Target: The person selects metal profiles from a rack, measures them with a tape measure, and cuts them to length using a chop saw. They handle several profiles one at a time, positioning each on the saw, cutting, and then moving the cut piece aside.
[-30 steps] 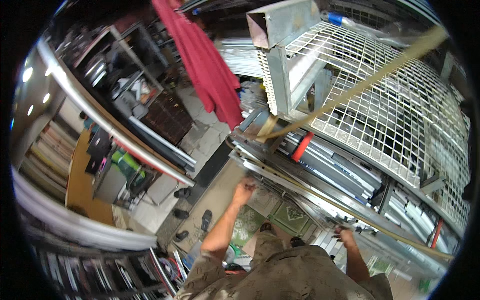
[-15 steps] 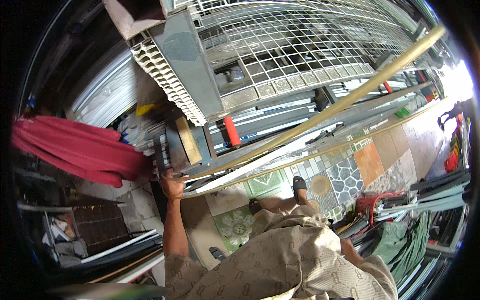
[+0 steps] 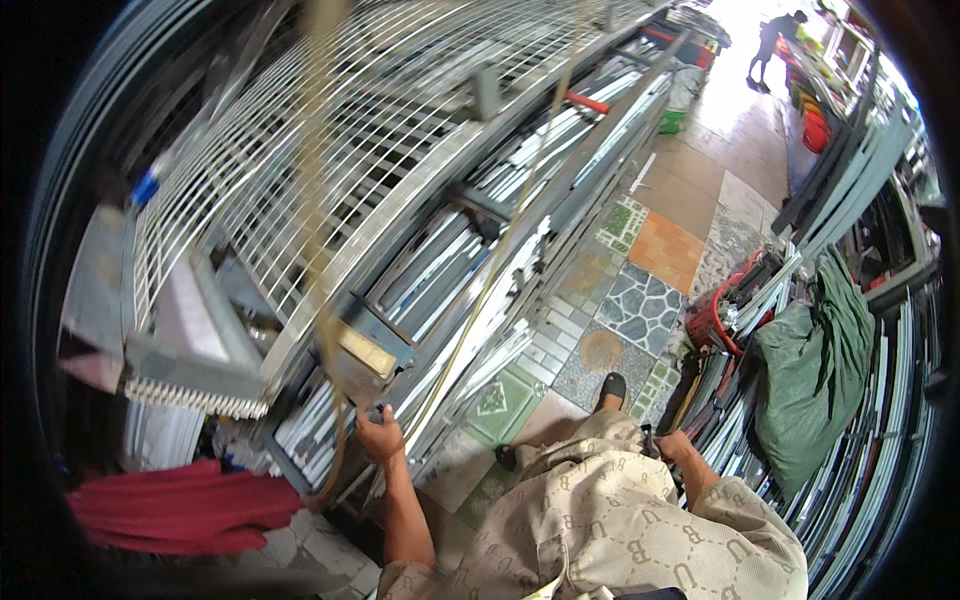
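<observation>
My left hand (image 3: 380, 438) is closed beside the long metal rack, its thumb up. A small dark piece shows at its fingertips, too small to name. A thick yellowish strip (image 3: 318, 180), blurred, runs down just left of this hand. A thinner yellowish line (image 3: 490, 275) slants down to the hand's right; whether the hand grips either one, I cannot tell. My right hand (image 3: 677, 447) hangs by my right side with its fingers curled and partly hidden. Something small and dark shows at its fingertips.
Metal bars (image 3: 440, 260) lie in the rack under a white wire grid (image 3: 360, 130). A wooden block (image 3: 366, 350) sits near my left hand, a red cloth (image 3: 190, 510) at lower left. To the right are a red basket (image 3: 712, 315) and a green sack (image 3: 815, 375). Far off stands a person (image 3: 772, 48).
My view has turned toward the right, along the aisle. The yellowish strip now hangs steeply on the left instead of slanting to the upper right. My left hand sits lower and further right in view.
</observation>
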A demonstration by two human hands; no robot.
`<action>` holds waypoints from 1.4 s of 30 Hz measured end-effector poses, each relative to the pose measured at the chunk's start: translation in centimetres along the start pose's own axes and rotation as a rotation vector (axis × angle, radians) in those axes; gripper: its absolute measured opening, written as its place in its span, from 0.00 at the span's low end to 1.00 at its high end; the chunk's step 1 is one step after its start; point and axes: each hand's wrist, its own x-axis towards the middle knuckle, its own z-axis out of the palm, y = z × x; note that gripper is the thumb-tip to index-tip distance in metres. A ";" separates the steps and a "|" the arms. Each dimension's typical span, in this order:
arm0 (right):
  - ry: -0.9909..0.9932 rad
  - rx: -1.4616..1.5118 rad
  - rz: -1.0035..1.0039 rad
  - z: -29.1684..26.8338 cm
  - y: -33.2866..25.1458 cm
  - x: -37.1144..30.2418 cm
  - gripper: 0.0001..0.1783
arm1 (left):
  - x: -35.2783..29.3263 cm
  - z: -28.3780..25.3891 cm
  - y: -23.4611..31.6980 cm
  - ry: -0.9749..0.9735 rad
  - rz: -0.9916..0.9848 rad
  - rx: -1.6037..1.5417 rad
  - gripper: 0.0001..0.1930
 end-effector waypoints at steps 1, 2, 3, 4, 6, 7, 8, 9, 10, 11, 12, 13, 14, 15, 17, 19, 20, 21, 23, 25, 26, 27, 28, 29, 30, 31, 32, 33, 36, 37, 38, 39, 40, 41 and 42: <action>0.012 0.423 0.202 -1.1 -0.3 0.4 0.16 | -0.3 1.7 2.3 0.037 0.023 0.055 0.40; 0.129 0.288 0.151 -2.2 -0.5 1.0 0.14 | -0.4 3.4 4.7 0.046 0.071 0.076 0.41; 0.097 0.407 0.143 -3.1 -0.5 1.7 0.15 | -0.6 5.1 7.2 0.056 0.118 0.098 0.42; 0.064 0.528 0.132 -4.0 -0.3 2.6 0.17 | -0.8 6.7 9.9 0.054 0.138 0.124 0.43; 0.085 0.476 0.026 -5.7 0.3 5.2 0.15 | -1.0 10.0 15.3 0.009 0.127 0.115 0.44; 0.052 0.494 -0.015 -6.6 0.9 6.5 0.15 | -1.1 11.8 18.2 -0.008 0.122 0.107 0.45; 0.048 0.288 -0.103 -7.9 1.2 8.1 0.14 | -1.2 13.6 21.1 -0.033 0.126 0.111 0.46; 0.042 0.153 -0.074 -9.3 1.7 9.3 0.14 | -1.2 15.1 24.1 -0.035 0.175 0.111 0.46; 0.042 0.178 -0.115 -10.7 2.0 10.4 0.14 | -1.4 16.7 27.0 -0.050 0.209 0.110 0.47; 0.057 0.270 -0.030 -12.6 2.3 11.0 0.14 | -1.7 18.4 30.0 -0.072 0.232 0.107 0.47; 0.075 0.361 0.058 -14.4 2.8 11.4 0.15 | -1.8 20.4 33.0 -0.109 0.151 0.140 0.46; 0.069 0.444 0.051 -16.9 3.4 11.5 0.17 | -2.1 22.2 36.2 -0.124 0.166 0.132 0.47; 0.089 0.588 0.107 -19.0 3.4 12.0 0.17 | -2.2 23.9 39.3 -0.137 0.181 0.122 0.47; 0.099 0.735 0.141 -21.0 3.5 12.5 0.17 | -2.3 25.6 42.1 -0.149 0.194 0.113 0.47; 0.159 0.651 0.111 -25.7 3.2 14.8 0.19 | -2.6 29.6 48.0 -0.134 0.223 0.148 0.48; 0.270 0.562 0.135 -29.5 2.2 17.6 0.21 | -2.7 33.8 53.5 -0.130 0.255 0.150 0.48; 0.313 0.535 0.099 -31.5 1.8 19.1 0.23 | -2.9 35.9 56.1 -0.107 0.307 0.159 0.48; 0.296 0.557 0.055 -33.2 0.9 20.9 0.23 | -2.9 38.0 58.6 -0.082 0.353 0.169 0.49; 0.266 0.559 0.104 -36.8 -1.3 24.4 0.22 | -2.6 42.4 63.7 -0.115 0.395 0.146 0.49; 0.277 0.619 0.073 -39.9 -4.4 28.2 0.23 | -2.1 47.0 69.1 -0.137 0.420 0.096 0.48; 0.259 0.612 0.025 -41.7 -5.8 30.4 0.24 | -1.7 49.6 71.9 -0.126 0.458 0.072 0.48; 0.228 0.600 0.002 -43.0 -6.7 31.8 0.25 | -1.7 51.7 74.2 -0.124 0.481 0.074 0.48; 0.296 0.473 -0.019 -44.6 -7.9 33.5 0.25 | -1.7 53.8 76.7 -0.146 0.510 0.061 0.47; 0.281 0.560 -0.029 -46.2 -8.7 35.0 0.25 | -1.4 55.8 79.3 -0.180 0.513 0.084 0.49; 0.328 0.531 0.001 -47.8 -10.2 36.7 0.24 | -1.0 57.6 82.3 -0.251 0.502 0.099 0.50; 0.322 0.700 -0.005 -49.8 -11.5 38.1 0.24 | -0.5 59.4 85.6 -0.316 0.476 0.118 0.51; 0.359 0.693 -0.087 -52.5 -13.0 39.4 0.23 | -0.1 61.2 89.7 -0.355 0.525 0.200 0.51; 0.366 0.678 -0.093 -54.9 -14.0 39.6 0.21 | 0.0 62.1 93.0 -0.422 0.523 0.310 0.52; 0.414 0.946 -0.190 -63.7 -20.0 40.6 0.20 | 0.9 64.9 104.1 -0.653 0.546 0.392 0.46; 0.403 0.943 -0.178 -67.1 -22.4 41.0 0.20 | 1.6 65.2 107.4 -0.751 0.652 0.374 0.43; 0.378 1.019 -0.309 -70.7 -24.8 41.5 0.21 | 1.9 66.4 110.9 -0.741 0.700 0.437 0.40; 0.337 1.064 -0.361 -73.7 -26.8 41.3 0.22 | 2.2 67.5 114.2 -0.715 0.741 0.491 0.37; 0.315 1.043 -0.488 -77.4 -29.2 42.1 0.21 | 3.2 68.7 117.3 -0.790 0.665 0.496 0.38; 0.282 1.029 -0.606 -80.4 -31.4 42.9 0.20 | 3.6 69.9 120.1 -0.868 0.592 0.502 0.39; 0.223 1.011 -0.750 -83.9 -33.2 43.9 0.19 | 3.4 71.1 122.2 -0.805 0.672 0.377 0.36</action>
